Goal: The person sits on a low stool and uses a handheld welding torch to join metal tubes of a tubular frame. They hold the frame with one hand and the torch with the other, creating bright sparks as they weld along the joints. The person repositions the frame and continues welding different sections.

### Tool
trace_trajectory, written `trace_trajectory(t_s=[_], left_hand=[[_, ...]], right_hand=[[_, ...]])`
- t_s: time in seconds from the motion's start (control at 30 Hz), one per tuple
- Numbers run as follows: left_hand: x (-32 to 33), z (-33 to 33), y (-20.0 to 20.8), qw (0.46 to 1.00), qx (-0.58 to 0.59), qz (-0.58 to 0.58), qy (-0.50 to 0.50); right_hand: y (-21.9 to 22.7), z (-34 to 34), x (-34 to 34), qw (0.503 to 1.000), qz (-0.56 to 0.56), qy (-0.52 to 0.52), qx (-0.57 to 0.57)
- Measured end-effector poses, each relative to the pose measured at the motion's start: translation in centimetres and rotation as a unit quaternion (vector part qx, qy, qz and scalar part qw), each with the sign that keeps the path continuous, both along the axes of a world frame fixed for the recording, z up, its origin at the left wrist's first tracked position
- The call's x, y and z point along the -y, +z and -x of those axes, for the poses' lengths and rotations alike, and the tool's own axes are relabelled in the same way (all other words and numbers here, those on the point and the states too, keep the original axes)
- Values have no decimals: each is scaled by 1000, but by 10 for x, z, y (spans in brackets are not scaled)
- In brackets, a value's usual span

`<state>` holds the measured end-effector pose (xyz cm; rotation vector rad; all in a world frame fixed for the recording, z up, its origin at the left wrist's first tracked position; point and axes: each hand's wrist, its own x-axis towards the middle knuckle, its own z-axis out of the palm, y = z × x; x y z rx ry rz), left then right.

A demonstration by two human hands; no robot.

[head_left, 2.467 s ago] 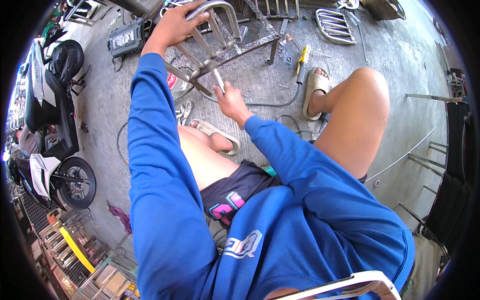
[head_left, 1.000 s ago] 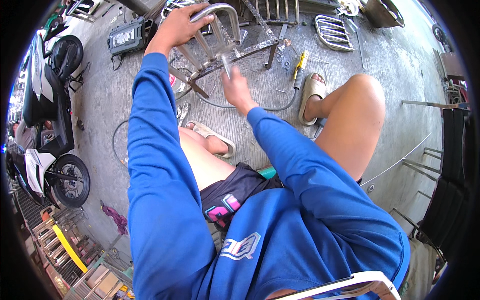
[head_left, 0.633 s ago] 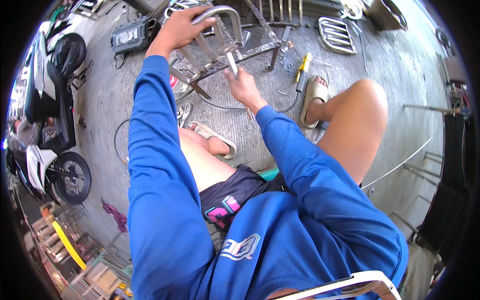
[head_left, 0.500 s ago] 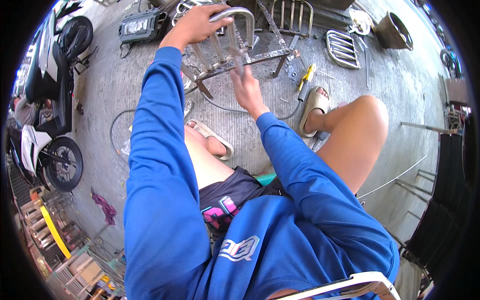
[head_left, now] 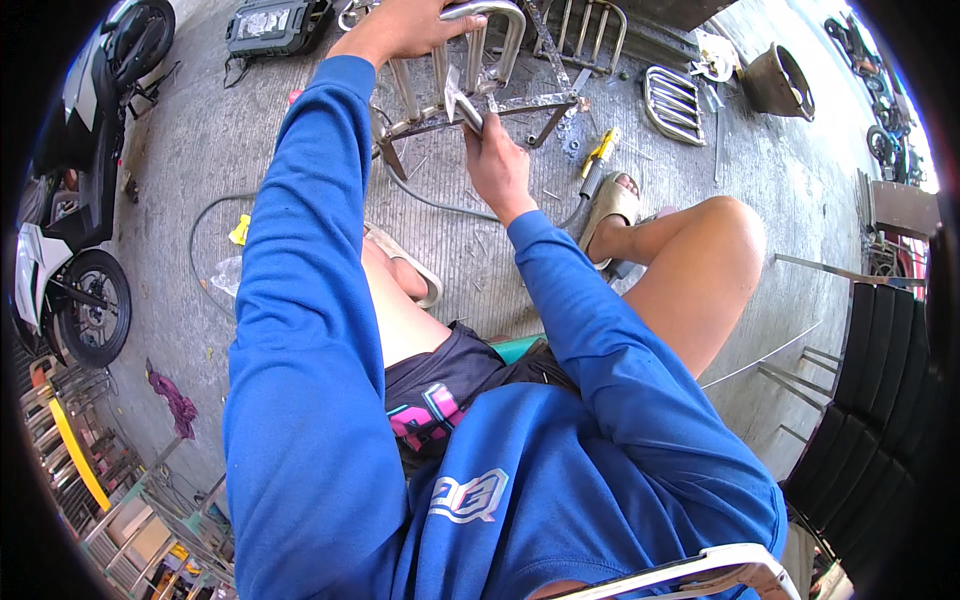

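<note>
My left hand (head_left: 408, 30) is wrapped round the bent top tube of a shiny metal grille (head_left: 512, 40), which stands upright on a low metal frame (head_left: 545, 104). In my right hand (head_left: 497, 168) is a small metal hammer (head_left: 458, 100), gripped by its handle. The hammer's head is close to the grille's lower bars; I cannot tell whether it touches them. On the floor to the right of the frame lies a yellow electrode holder (head_left: 600, 155) with a dark handle, near my sandalled foot (head_left: 612, 210).
Another tube grille (head_left: 675, 105) lies at the right, with a brown bucket (head_left: 778, 82) beyond it. A dark case (head_left: 278, 28) sits at the far left. Cable (head_left: 430, 208) curves over the concrete near my feet. A motorcycle (head_left: 90, 200) stands at the left, black padded seating (head_left: 875, 370) at the right.
The hammer, blurred earlier, now shows sharply, with its head a little left of where it was. My left hand still grips the grille. The whole view has shifted slightly.
</note>
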<state>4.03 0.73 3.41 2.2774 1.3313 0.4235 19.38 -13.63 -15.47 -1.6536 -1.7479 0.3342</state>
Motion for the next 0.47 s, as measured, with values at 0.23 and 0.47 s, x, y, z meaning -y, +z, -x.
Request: trace_trajectory(t_s=[0.23,0.47], left_hand=[[4,-3,5,1000,3,19,-11],[-11,11,-16,991,-1,-95,-93]], right_hand=[[-4,-11,3,996,-21,16,-91],[9,-18,14,952,66,-71,-290]])
